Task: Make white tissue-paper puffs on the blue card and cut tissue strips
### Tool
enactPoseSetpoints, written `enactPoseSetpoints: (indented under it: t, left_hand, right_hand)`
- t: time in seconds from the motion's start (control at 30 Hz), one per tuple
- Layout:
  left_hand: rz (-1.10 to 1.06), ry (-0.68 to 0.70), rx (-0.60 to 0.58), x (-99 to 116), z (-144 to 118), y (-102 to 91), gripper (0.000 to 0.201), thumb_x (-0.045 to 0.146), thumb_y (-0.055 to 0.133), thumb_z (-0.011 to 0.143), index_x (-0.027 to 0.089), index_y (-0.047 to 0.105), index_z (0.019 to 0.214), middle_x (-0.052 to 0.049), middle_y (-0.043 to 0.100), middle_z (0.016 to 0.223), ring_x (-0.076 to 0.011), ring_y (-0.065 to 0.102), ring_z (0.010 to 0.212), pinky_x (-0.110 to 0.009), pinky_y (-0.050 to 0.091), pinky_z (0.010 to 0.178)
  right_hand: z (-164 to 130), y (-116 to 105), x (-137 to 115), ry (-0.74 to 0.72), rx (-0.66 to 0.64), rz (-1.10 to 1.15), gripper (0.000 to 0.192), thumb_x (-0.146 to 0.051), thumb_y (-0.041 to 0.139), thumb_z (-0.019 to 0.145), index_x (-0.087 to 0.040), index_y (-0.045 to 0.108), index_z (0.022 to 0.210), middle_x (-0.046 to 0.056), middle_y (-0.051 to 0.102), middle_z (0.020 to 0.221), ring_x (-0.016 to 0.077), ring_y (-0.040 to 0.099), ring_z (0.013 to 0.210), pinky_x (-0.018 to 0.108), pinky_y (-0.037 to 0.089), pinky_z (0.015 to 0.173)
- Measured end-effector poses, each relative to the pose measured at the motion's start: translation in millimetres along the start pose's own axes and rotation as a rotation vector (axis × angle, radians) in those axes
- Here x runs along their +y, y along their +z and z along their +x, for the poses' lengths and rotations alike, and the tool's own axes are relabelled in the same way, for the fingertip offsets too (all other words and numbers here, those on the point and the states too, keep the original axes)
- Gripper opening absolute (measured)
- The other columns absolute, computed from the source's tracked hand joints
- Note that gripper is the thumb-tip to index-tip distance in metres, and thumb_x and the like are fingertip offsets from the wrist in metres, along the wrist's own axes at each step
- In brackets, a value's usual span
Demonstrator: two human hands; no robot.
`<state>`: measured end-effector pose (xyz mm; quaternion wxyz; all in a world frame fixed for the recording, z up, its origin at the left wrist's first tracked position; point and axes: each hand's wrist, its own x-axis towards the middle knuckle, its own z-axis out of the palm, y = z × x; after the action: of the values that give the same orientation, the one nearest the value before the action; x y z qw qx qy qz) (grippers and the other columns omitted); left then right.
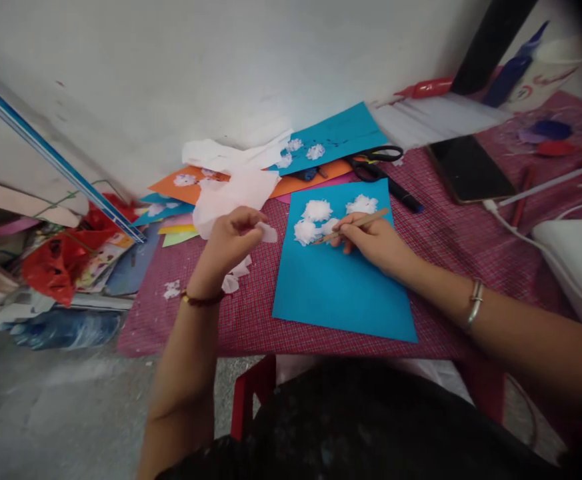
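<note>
Stick [355, 224] pinched in right hand [375, 243].

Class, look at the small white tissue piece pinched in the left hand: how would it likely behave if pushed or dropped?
The tissue piece looks thin and crumpled, so probably floppy and very light. Likely tears easily, like the scraps on the checked cloth.

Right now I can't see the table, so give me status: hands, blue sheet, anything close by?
Left hand pinches a white tissue scrap. Right hand holds a wooden stick to white tufts on the blue sheet. Scissors lie behind.
</note>
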<state>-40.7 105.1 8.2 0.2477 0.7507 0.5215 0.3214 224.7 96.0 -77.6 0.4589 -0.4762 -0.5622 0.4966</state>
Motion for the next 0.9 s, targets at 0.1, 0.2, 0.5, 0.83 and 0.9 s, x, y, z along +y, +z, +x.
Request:
enactPoseSetpoints:
  t: [0.1, 0.2, 0.5, 0.83, 0.9]
  left_hand:
    - [-0.148, 0.007, -0.181, 0.4, 24.6, 21.0, 0.004, 0.020, 0.060, 0.072, 0.018, 0.059, 0.068, -0.004, 0.068, 0.093, -0.0133, 0.060, 0.081, -0.028, 0.049, 0.074]
    - [-0.285, -0.058, -0.251, -12.7, 33.6, 38.4, 0.003, 0.021, 0.059, 0.070, 0.018, 0.059, 0.069, -0.002, 0.064, 0.083, -0.0118, 0.056, 0.074, -0.027, 0.047, 0.069]
    - [-0.298, -0.178, -0.338, -34.7, 25.2, 49.4, 0.005, 0.018, 0.058, 0.072, 0.020, 0.060, 0.068, 0.000, 0.058, 0.065, -0.0105, 0.052, 0.059, -0.026, 0.046, 0.059]
    - [-0.103, -0.123, -0.383, -14.6, 17.7, 75.3, 0.007, 0.020, 0.064, 0.074, 0.018, 0.058, 0.073, 0.004, 0.056, 0.060, -0.0079, 0.049, 0.052, -0.022, 0.038, 0.050]
    - [0.003, -0.082, -0.269, -15.7, 18.3, 82.4, 0.008, 0.016, 0.062, 0.074, 0.017, 0.057, 0.068, 0.003, 0.057, 0.062, -0.0079, 0.049, 0.054, -0.022, 0.036, 0.052]
  right_hand:
    - [3.1, 0.5, 1.4, 0.019, -0.033, -0.013, 0.011, -0.029, 0.057, 0.089, -0.022, 0.063, 0.083, 0.004, 0.074, 0.078, 0.0130, 0.058, 0.053, 0.030, 0.050, 0.056]
    - [4.9, -0.1, 2.5, 0.049, -0.026, 0.043, 0.012, -0.032, 0.058, 0.089, -0.022, 0.064, 0.085, 0.004, 0.075, 0.081, 0.0130, 0.060, 0.054, 0.030, 0.050, 0.056]
    - [4.7, 1.6, -1.3, 0.060, 0.005, 0.093, 0.010, -0.029, 0.060, 0.088, -0.023, 0.061, 0.079, 0.004, 0.075, 0.080, 0.0114, 0.058, 0.051, 0.030, 0.050, 0.053]
    - [6.7, 2.8, 2.4, 0.053, 0.040, 0.106, 0.009, -0.034, 0.063, 0.087, -0.025, 0.062, 0.085, 0.005, 0.077, 0.088, 0.0133, 0.061, 0.050, 0.031, 0.049, 0.049]
    - [6.6, 2.4, 2.0, 0.069, 0.062, 0.136, 0.007, -0.031, 0.062, 0.087, -0.025, 0.062, 0.085, 0.004, 0.076, 0.084, 0.0133, 0.060, 0.050, 0.031, 0.049, 0.049]
